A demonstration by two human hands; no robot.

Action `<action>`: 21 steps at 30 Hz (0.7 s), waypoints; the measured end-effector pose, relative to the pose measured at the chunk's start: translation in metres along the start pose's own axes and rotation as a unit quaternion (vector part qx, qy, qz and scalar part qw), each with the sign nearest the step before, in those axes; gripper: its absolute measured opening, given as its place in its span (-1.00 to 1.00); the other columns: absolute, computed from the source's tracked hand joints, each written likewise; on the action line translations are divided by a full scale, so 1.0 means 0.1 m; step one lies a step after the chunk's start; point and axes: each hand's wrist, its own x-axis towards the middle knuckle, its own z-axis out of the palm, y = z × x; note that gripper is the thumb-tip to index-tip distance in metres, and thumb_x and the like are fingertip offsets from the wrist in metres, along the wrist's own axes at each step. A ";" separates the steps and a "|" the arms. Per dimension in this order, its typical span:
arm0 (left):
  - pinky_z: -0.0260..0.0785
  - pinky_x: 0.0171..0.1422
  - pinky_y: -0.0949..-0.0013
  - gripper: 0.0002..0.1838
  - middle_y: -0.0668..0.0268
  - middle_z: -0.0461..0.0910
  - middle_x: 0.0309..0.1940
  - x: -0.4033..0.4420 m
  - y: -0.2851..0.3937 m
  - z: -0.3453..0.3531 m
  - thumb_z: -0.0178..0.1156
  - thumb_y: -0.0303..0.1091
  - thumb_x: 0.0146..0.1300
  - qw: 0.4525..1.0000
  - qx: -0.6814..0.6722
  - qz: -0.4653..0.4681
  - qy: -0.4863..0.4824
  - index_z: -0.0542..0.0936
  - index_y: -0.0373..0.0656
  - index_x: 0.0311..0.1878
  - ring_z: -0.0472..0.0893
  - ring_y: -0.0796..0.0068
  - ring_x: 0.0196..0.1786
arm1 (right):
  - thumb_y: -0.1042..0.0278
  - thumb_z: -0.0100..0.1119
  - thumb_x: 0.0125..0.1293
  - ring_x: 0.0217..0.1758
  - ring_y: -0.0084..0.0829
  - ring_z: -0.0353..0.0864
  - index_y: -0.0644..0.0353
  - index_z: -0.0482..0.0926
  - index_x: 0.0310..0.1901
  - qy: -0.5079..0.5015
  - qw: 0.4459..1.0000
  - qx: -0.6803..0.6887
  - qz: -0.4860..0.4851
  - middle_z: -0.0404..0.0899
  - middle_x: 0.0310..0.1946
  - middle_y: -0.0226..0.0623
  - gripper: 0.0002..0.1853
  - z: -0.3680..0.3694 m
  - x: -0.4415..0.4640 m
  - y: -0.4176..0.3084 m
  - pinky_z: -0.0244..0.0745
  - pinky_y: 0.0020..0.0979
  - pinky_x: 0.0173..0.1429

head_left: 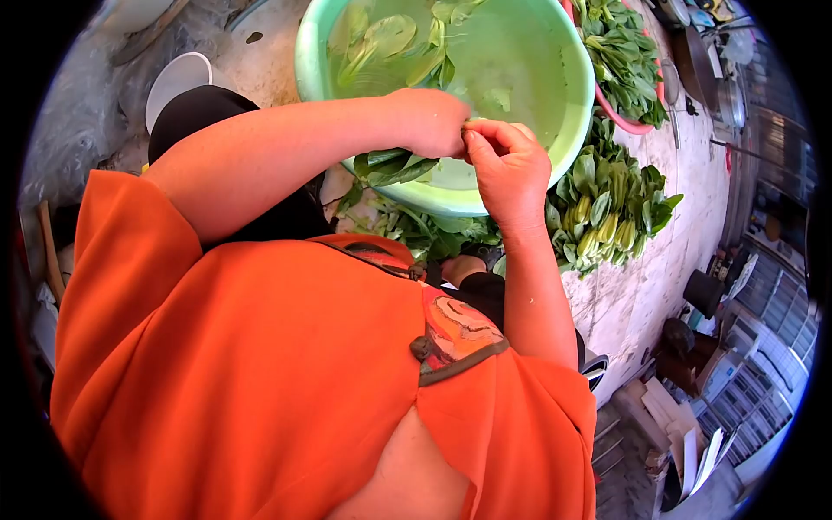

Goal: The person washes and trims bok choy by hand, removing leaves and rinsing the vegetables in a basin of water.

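My left hand (pixel 431 121) is closed around a leafy green (pixel 394 167), whose dark leaves stick out below the wrist over the basin's near rim. Pressed against it, my right hand (pixel 513 165) pinches with thumb and forefinger at the stem end; a small green bit shows between the hands. Both hands are over the green basin (pixel 568 95), which holds cloudy water with loose leaves (pixel 388 36) floating at the far left.
A pile of leafy greens (pixel 607 208) lies on the floor right of the basin. Behind it, a pink basin (pixel 630 127) is full of greens. Scattered leaves (pixel 433 232) lie by my feet. A white bucket (pixel 179 82) stands at the left.
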 end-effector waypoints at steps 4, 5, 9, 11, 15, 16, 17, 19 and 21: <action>0.44 0.00 0.11 -0.50 -0.02 0.63 -0.18 -0.01 -0.04 -0.07 0.26 -0.08 0.09 0.998 -0.065 0.023 0.000 0.54 -0.24 0.01 0.62 0.03 -0.08 | 0.48 0.24 0.18 -0.33 -0.55 0.61 0.25 0.66 -0.15 -0.005 0.995 0.098 0.035 0.60 -0.31 -0.31 -0.80 -0.03 0.03 0.01 0.53 -0.51 -0.15; 0.44 0.00 0.16 -0.49 0.03 0.62 -0.18 -0.03 -0.03 -0.12 0.27 -0.10 0.07 0.995 -0.102 0.016 -0.013 0.54 -0.25 0.02 0.62 0.12 -0.10 | 0.48 0.24 0.18 -0.33 -0.55 0.61 0.25 0.66 -0.15 -0.006 0.995 0.098 0.035 0.60 -0.31 -0.31 -0.80 -0.06 0.04 0.03 0.53 -0.51 -0.15; 0.43 -0.01 0.30 -0.46 0.17 0.61 -0.19 0.04 -0.08 -0.14 0.28 -0.13 0.06 0.948 -0.311 -0.048 -0.039 0.54 -0.25 0.07 0.59 0.36 -0.15 | 0.47 0.24 0.20 -0.26 -0.59 0.62 0.31 0.63 -0.10 0.026 0.991 0.106 0.081 0.65 -0.27 -0.33 -0.77 -0.17 0.04 0.03 0.52 -0.54 -0.14; 0.43 0.00 0.32 -0.47 0.21 0.61 -0.16 0.11 -0.14 -0.11 0.25 -0.16 0.09 0.934 -0.352 -0.049 -0.032 0.53 -0.24 0.10 0.58 0.41 -0.13 | 0.47 0.23 0.21 -0.27 -0.60 0.62 0.33 0.63 -0.11 0.010 0.982 0.153 0.114 0.65 -0.31 -0.36 -0.78 -0.19 0.03 0.04 0.51 -0.55 -0.15; 0.43 0.06 0.32 -0.48 0.18 0.61 -0.13 0.10 -0.15 -0.11 0.25 -0.21 0.11 0.900 -0.434 -0.048 0.001 0.51 -0.25 0.13 0.58 0.38 -0.07 | 0.44 0.23 0.25 -0.33 -0.59 0.62 0.33 0.62 -0.11 -0.029 0.976 0.156 0.149 0.65 -0.34 -0.35 -0.79 -0.18 -0.03 0.02 0.51 -0.55 -0.17; 0.45 0.05 0.29 -0.48 0.17 0.61 -0.14 0.10 -0.15 -0.12 0.27 -0.22 0.11 0.881 -0.470 -0.056 0.009 0.50 -0.26 0.13 0.60 0.36 -0.08 | 0.43 0.23 0.26 -0.33 -0.58 0.62 0.33 0.62 -0.11 -0.028 0.978 0.151 0.139 0.65 -0.34 -0.35 -0.79 -0.17 -0.04 0.04 0.52 -0.54 -0.18; 0.47 0.04 0.27 -0.47 0.16 0.61 -0.15 0.10 -0.16 -0.12 0.30 -0.22 0.10 0.861 -0.505 -0.063 0.018 0.49 -0.26 0.12 0.61 0.35 -0.08 | 0.43 0.23 0.26 -0.33 -0.58 0.62 0.33 0.62 -0.11 -0.028 0.978 0.150 0.139 0.65 -0.34 -0.35 -0.79 -0.17 -0.05 0.04 0.52 -0.54 -0.18; 0.49 0.02 0.24 -0.48 0.15 0.61 -0.16 0.08 -0.16 -0.17 0.33 -0.23 0.10 0.846 -0.528 -0.067 0.020 0.49 -0.26 0.10 0.62 0.34 -0.10 | 0.42 0.22 0.28 -0.33 -0.58 0.63 0.33 0.62 -0.11 -0.021 0.976 0.160 0.146 0.65 -0.33 -0.35 -0.80 -0.18 -0.06 0.04 0.52 -0.53 -0.18; 0.50 -0.01 0.21 -0.48 0.14 0.61 -0.17 0.09 -0.18 -0.18 0.36 -0.24 0.09 0.831 -0.551 -0.072 0.022 0.48 -0.25 0.09 0.63 0.33 -0.12 | 0.42 0.23 0.28 -0.33 -0.57 0.62 0.33 0.62 -0.11 -0.020 0.975 0.167 0.148 0.64 -0.33 -0.35 -0.80 -0.19 -0.07 0.03 0.53 -0.53 -0.19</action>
